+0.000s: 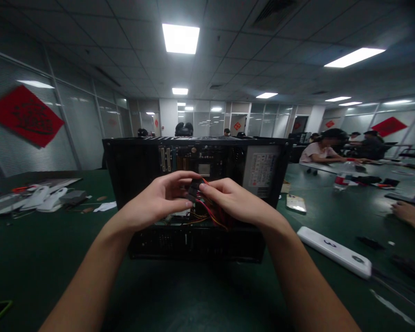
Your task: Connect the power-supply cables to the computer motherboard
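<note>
In the head view, taking its middle as the hub of the clock, you have an opened computer case (197,251) standing on the green counter (65,258), close to the hub, its open side facing you. Your left hand (159,198) reaches in from 8 o'clock, its thumb and fingers curled narrowly around a black connector (194,188); your right hand (224,196) reaches in from 4 o'clock, its thumb pressed on that same connector, so the two hands hold it between them. The connector sits just below the hub, in front of the case's inside, with red and yellow wires (211,213) hanging from it towards 6 o'clock. Behind your hands you can see the circuit board (204,159), and towards 3 o'clock in the case the grey power supply (258,171) with its label.

On the counter, a phone (296,203) lies between 3 and 4 o'clock, a white power strip (334,251) at 4, and a bottle (342,177) at 3. At 9 o'clock you have a grey box (74,197) beside white objects (38,198). Another person's hand (406,214) rests just past 3 o'clock, by the edge of the view
</note>
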`<state>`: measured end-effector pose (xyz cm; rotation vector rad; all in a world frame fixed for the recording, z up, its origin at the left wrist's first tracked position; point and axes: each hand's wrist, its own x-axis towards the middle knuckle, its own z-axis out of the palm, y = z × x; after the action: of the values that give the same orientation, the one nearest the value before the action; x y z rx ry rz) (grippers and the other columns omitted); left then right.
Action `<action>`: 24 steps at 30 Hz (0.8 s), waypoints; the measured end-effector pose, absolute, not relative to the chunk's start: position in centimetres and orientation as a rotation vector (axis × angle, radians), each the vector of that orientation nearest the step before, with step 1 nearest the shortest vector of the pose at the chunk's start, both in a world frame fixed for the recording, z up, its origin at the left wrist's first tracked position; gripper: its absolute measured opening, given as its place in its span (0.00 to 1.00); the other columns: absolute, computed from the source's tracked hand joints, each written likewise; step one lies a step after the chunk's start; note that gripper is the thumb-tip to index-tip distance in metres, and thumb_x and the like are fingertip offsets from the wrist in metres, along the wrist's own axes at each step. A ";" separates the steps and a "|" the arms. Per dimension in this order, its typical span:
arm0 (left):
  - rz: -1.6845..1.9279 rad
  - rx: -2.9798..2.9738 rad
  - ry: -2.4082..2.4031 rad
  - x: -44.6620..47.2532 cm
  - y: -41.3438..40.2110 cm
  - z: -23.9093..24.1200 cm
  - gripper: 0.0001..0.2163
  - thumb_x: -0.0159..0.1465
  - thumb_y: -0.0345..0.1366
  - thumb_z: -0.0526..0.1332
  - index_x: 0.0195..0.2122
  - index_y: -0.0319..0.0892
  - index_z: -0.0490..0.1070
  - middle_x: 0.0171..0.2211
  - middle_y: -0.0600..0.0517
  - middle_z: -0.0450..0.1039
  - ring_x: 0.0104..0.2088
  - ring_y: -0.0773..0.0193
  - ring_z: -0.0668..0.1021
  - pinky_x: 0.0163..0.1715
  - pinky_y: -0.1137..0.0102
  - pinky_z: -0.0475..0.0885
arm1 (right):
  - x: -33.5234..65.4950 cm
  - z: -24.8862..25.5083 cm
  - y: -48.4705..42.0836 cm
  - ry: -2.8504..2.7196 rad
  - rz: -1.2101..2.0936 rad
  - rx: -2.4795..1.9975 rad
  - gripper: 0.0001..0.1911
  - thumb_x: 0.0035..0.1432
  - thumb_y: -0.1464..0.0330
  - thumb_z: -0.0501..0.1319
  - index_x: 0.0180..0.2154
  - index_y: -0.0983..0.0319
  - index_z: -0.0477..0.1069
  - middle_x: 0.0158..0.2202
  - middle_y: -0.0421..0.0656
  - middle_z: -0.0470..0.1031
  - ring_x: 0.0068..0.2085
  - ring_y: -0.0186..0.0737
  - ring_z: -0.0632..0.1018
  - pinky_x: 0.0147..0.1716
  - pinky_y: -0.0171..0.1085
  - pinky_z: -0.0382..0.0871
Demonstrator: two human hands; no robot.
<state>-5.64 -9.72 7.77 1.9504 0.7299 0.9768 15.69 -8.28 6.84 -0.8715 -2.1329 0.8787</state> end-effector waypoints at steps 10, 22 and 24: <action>1.037 2.062 0.731 -5.4 -10.1 7.9 0.25 0.58 0.32 0.70 0.56 0.42 0.69 0.54 0.46 0.75 0.52 0.55 0.78 0.53 0.61 0.75 | 15.7 6.6 -8.1 -2.091 0.995 -0.820 0.26 0.66 0.51 0.53 0.29 0.65 0.71 0.22 0.40 0.72 0.22 0.32 0.70 0.21 0.31 0.62; 1.173 2.298 0.803 -4.8 -10.2 7.3 0.25 0.60 0.38 0.69 0.58 0.44 0.69 0.53 0.47 0.75 0.51 0.56 0.79 0.53 0.61 0.76 | 16.0 6.7 -8.3 -2.122 0.980 -0.763 0.25 0.65 0.50 0.55 0.31 0.65 0.70 0.27 0.40 0.70 0.28 0.31 0.68 0.26 0.31 0.62; 1.188 2.404 0.824 -4.7 -10.1 7.2 0.26 0.60 0.39 0.68 0.59 0.43 0.68 0.52 0.47 0.77 0.48 0.57 0.80 0.49 0.63 0.78 | 16.1 6.7 -8.2 -2.119 1.038 -0.730 0.24 0.65 0.50 0.55 0.32 0.66 0.71 0.28 0.41 0.72 0.29 0.31 0.70 0.28 0.31 0.64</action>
<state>-4.72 -10.11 7.16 2.4041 0.8242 1.1879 16.14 -8.20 6.67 -0.7297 -2.1191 1.0375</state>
